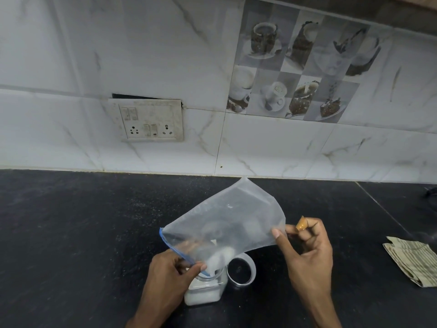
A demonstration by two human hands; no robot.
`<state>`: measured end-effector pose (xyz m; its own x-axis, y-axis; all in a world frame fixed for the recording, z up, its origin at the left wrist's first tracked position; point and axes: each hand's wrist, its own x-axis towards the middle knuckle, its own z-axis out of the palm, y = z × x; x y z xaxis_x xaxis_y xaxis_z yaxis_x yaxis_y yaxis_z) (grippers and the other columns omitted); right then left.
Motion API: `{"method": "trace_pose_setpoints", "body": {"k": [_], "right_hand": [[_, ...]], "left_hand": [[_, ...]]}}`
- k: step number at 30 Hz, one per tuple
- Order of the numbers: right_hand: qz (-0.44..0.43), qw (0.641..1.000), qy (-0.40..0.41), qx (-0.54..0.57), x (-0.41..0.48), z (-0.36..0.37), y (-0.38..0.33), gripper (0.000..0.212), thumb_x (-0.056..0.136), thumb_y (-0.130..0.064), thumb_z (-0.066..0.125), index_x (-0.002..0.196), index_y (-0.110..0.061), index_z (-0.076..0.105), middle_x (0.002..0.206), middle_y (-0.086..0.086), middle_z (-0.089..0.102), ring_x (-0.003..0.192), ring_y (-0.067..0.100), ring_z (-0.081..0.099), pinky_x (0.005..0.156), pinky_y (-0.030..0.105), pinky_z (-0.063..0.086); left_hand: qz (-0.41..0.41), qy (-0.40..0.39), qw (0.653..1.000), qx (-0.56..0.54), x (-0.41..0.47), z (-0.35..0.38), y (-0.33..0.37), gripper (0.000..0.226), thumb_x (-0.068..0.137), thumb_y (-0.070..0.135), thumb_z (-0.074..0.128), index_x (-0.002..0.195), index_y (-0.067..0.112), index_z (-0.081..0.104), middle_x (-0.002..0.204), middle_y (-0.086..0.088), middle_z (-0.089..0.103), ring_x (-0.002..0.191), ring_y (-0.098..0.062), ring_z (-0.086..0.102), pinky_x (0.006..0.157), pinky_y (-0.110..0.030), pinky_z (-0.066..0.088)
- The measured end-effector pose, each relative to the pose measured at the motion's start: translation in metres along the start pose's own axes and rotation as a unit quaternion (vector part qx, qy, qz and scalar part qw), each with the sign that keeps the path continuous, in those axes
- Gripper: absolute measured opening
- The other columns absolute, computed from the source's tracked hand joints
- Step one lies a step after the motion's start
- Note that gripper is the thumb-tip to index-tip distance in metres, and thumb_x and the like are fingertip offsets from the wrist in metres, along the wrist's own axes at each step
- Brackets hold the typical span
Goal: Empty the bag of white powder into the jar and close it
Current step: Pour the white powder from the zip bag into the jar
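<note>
You are pouring: your left hand [170,273] pinches the bag [227,223] mouth over the jar [205,290], your right hand [305,252] pinches its raised corner, so next shake out the last powder [222,255], then fit the lid [253,268].

Clear plastic bag [227,223], matt speckled black counter [71,233].

A folded striped cloth [412,261] lies on the black counter [71,221] below a wall socket panel [149,120].
</note>
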<state>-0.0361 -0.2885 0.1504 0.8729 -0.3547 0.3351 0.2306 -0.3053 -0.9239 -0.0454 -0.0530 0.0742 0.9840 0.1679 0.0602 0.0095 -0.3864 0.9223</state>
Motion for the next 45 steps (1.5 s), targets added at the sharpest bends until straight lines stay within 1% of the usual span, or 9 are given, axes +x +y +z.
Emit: {"method": "trace_pose_setpoints", "body": {"k": [4, 10, 19, 29, 33, 35, 39, 41, 45], "right_hand": [[-0.001, 1.000, 0.021, 0.011, 0.000, -0.001, 0.001, 0.043, 0.078, 0.001, 0.080, 0.080, -0.029, 0.049, 0.084, 0.004, 0.078, 0.084, 0.023, 0.074, 0.093, 0.059, 0.054], [-0.005, 1.000, 0.023, 0.013, -0.002, 0.001, 0.000, 0.038, 0.078, -0.001, 0.081, 0.081, -0.024, 0.050, 0.086, 0.004, 0.077, 0.084, 0.022, 0.073, 0.091, 0.054, 0.057], [-0.015, 0.999, 0.029, 0.026, -0.001, 0.004, 0.000, 0.037, 0.078, 0.002, 0.080, 0.081, -0.020, 0.050, 0.085, 0.008, 0.077, 0.083, 0.025, 0.073, 0.088, 0.049, 0.057], [-0.023, 0.999, 0.025, 0.040, 0.000, 0.007, 0.004, 0.034, 0.079, 0.003, 0.078, 0.080, -0.018, 0.051, 0.085, 0.001, 0.077, 0.079, 0.014, 0.073, 0.081, 0.038, 0.060], [-0.025, 0.998, 0.021, 0.055, 0.000, 0.007, 0.002, 0.031, 0.079, 0.002, 0.077, 0.085, -0.017, 0.053, 0.086, 0.002, 0.076, 0.081, 0.016, 0.072, 0.081, 0.034, 0.060], [-0.002, 0.995, 0.011, 0.095, 0.001, 0.008, 0.002, 0.037, 0.077, 0.002, 0.076, 0.097, -0.021, 0.056, 0.091, 0.004, 0.077, 0.085, 0.013, 0.072, 0.081, 0.030, 0.060], [0.091, 0.977, -0.043, 0.190, -0.004, 0.012, 0.012, 0.078, 0.069, 0.023, 0.073, 0.131, -0.016, 0.045, 0.105, 0.011, 0.073, 0.089, 0.021, 0.074, 0.080, 0.027, 0.061], [0.117, 0.975, -0.033, 0.187, -0.013, 0.017, 0.017, 0.073, 0.071, 0.022, 0.073, 0.126, -0.019, 0.049, 0.098, 0.015, 0.075, 0.084, 0.021, 0.075, 0.077, 0.025, 0.061], [0.127, 0.977, -0.023, 0.168, -0.021, 0.024, 0.018, 0.057, 0.079, 0.014, 0.073, 0.117, -0.024, 0.055, 0.085, 0.011, 0.079, 0.076, 0.016, 0.075, 0.071, 0.024, 0.062]], "left_hand": [[0.001, 0.000, 1.000, 0.001, 0.000, 0.000, -0.002, 0.028, 0.063, 0.017, 0.091, 0.060, 0.033, 0.069, 0.062, 0.016, 0.073, 0.052, -0.010, 0.067, 0.055, -0.029, 0.057], [-0.006, -0.004, 1.000, -0.005, 0.000, 0.000, -0.002, 0.021, 0.064, 0.018, 0.090, 0.065, 0.026, 0.071, 0.061, 0.021, 0.073, 0.050, -0.002, 0.064, 0.053, -0.018, 0.052], [-0.001, -0.005, 1.000, 0.005, 0.001, 0.001, -0.003, 0.021, 0.063, 0.021, 0.091, 0.061, 0.029, 0.071, 0.064, 0.022, 0.073, 0.053, -0.003, 0.066, 0.055, -0.021, 0.054], [0.006, 0.000, 1.000, 0.005, 0.001, 0.001, -0.005, 0.028, 0.064, 0.023, 0.090, 0.059, 0.040, 0.069, 0.065, 0.013, 0.075, 0.056, -0.007, 0.068, 0.057, -0.027, 0.057], [0.000, 0.002, 1.000, -0.004, 0.001, 0.003, -0.007, 0.022, 0.064, 0.023, 0.090, 0.061, 0.032, 0.071, 0.064, 0.015, 0.074, 0.057, -0.010, 0.069, 0.060, -0.035, 0.059], [-0.001, 0.004, 1.000, -0.007, 0.002, 0.004, -0.011, 0.020, 0.063, 0.024, 0.091, 0.064, 0.030, 0.072, 0.064, 0.008, 0.075, 0.059, -0.016, 0.070, 0.061, -0.041, 0.059], [-0.001, 0.014, 1.000, -0.006, 0.002, 0.005, -0.014, 0.015, 0.062, 0.025, 0.091, 0.065, 0.023, 0.076, 0.062, 0.006, 0.074, 0.057, -0.018, 0.070, 0.060, -0.043, 0.059], [0.002, 0.012, 1.000, -0.010, 0.002, 0.005, -0.013, 0.016, 0.063, 0.025, 0.091, 0.067, 0.028, 0.075, 0.063, 0.006, 0.075, 0.057, -0.014, 0.069, 0.061, -0.042, 0.059], [-0.002, 0.012, 1.000, -0.001, 0.003, 0.005, -0.013, 0.019, 0.063, 0.027, 0.090, 0.075, 0.018, 0.079, 0.064, 0.003, 0.074, 0.053, -0.007, 0.065, 0.059, -0.039, 0.059]]}}
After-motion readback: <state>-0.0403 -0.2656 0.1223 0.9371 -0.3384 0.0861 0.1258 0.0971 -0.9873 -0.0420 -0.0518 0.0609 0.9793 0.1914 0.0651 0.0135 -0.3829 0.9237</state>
